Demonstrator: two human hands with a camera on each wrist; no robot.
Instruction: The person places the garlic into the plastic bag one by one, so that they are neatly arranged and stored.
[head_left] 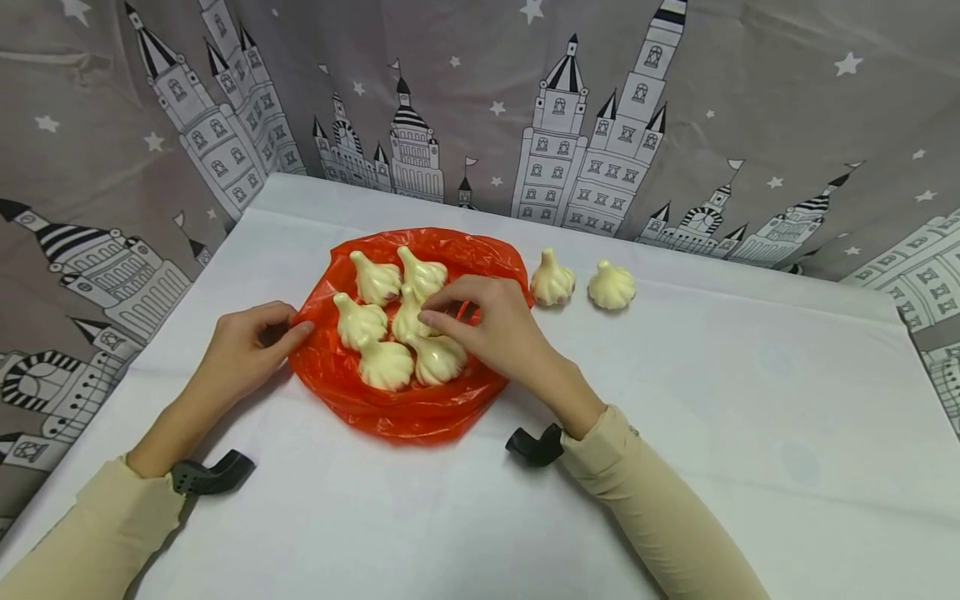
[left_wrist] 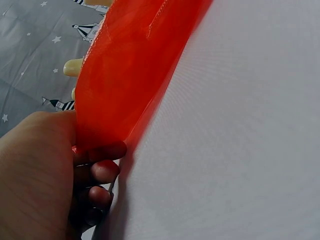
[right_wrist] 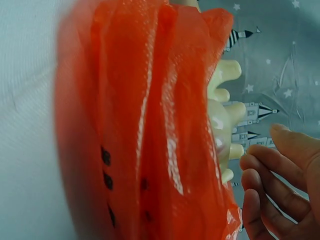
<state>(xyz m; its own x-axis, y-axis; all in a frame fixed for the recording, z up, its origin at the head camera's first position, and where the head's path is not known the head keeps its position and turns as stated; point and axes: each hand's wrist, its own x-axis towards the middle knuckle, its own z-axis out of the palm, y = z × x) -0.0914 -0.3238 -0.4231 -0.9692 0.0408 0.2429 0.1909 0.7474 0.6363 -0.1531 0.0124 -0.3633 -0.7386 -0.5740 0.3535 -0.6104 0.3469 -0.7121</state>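
A red plastic bag (head_left: 405, 421) lies spread on the table with its mouth facing up. Several garlic bulbs (head_left: 386, 367) rest inside it, pale and glossy. At the bag's left rim my left hand (head_left: 251, 342) pinches the plastic between thumb and fingers; the left wrist view shows the red sheet (left_wrist: 125, 75) at those fingertips. Over the right side of the bag is my right hand (head_left: 498, 325), its fingers loosely bent and the fingertips right beside a garlic bulb (head_left: 408, 317). In the right wrist view the right hand (right_wrist: 285, 185) has nothing between thumb and fingers.
Two more garlic bulbs stand outside, one (head_left: 552, 279) close to the bag's right rim and another (head_left: 611, 286) farther right. A white cloth (head_left: 712, 417) covers the table. Behind it hangs a grey curtain (head_left: 480, 108) printed with castles and stars.
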